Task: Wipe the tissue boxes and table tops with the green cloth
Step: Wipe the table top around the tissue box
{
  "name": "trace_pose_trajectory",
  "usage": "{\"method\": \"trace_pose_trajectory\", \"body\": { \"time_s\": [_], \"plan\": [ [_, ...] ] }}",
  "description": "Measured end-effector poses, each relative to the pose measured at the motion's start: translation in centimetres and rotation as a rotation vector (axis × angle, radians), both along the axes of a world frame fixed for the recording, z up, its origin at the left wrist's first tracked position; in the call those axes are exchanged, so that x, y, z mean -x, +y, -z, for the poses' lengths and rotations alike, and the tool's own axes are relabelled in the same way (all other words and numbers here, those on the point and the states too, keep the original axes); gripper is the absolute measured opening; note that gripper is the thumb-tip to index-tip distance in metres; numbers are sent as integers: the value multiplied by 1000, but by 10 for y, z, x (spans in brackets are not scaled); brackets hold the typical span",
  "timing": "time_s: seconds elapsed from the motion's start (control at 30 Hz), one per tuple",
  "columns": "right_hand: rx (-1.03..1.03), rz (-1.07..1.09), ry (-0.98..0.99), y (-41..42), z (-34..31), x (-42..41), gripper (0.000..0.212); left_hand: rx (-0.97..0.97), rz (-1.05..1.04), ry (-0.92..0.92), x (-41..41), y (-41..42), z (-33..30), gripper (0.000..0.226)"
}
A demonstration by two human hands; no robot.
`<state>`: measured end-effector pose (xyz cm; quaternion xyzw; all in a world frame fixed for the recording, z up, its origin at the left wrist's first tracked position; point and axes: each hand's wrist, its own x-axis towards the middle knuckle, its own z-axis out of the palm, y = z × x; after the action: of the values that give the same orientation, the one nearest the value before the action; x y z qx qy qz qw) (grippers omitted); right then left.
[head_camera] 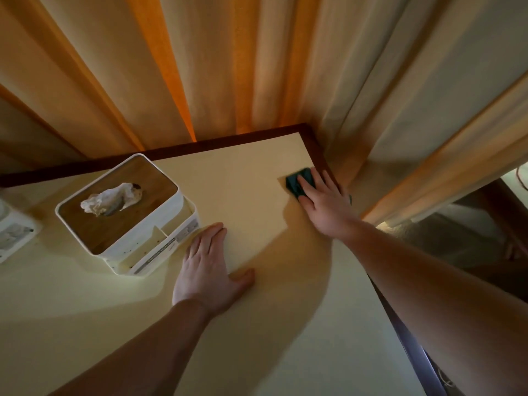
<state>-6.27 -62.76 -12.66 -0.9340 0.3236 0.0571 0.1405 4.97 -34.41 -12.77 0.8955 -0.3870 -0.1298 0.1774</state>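
The right hand (pixel 324 200) lies flat with straight, slightly spread fingers on top of the green cloth (pixel 297 181), pressing it onto the cream table top (pixel 257 172) close to the far right corner. Only the far part of the cloth shows beyond the fingertips; the rest is under the palm. The dark brown table edge (pixel 317 150) runs just to the right of this hand, and the cream and orange curtains (pixel 200 67) hang directly beyond and beside it.

The left hand (pixel 210 267) rests palm down on the table top, fingers straight and together, thumb stretched out to the right, holding nothing. It sits nearer the person than the right hand and well apart from the cloth.

Just left of the left hand's fingertips stands a white tissue box (pixel 128 212) with a wood-look top, a crumpled tissue (pixel 113 200) sticking out of its slot. Whether the fingertips touch the box I cannot tell. Farther left, a second white box (pixel 14 232) is cut off by the frame's edge.
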Motion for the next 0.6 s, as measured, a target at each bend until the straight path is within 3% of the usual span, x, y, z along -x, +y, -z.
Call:
{"method": "trace_pose_trajectory", "body": {
  "time_s": [0.1,0.27,0.37,0.6],
  "plan": [
    [-20,-34,60,-2,-4,-39,56,0,3,-13,-1,2,1,107],
    [-18,-179,2,40,-6,-44,54,1,-5,-11,0,1,1,106],
    [-66,-239,-37,85,-8,-7,55,-8,-21,-32,3,0,-1,106],
    [4,-31,4,115,-2,107,59,-8,-14,-12,2,0,-1,103]
  ]
}}
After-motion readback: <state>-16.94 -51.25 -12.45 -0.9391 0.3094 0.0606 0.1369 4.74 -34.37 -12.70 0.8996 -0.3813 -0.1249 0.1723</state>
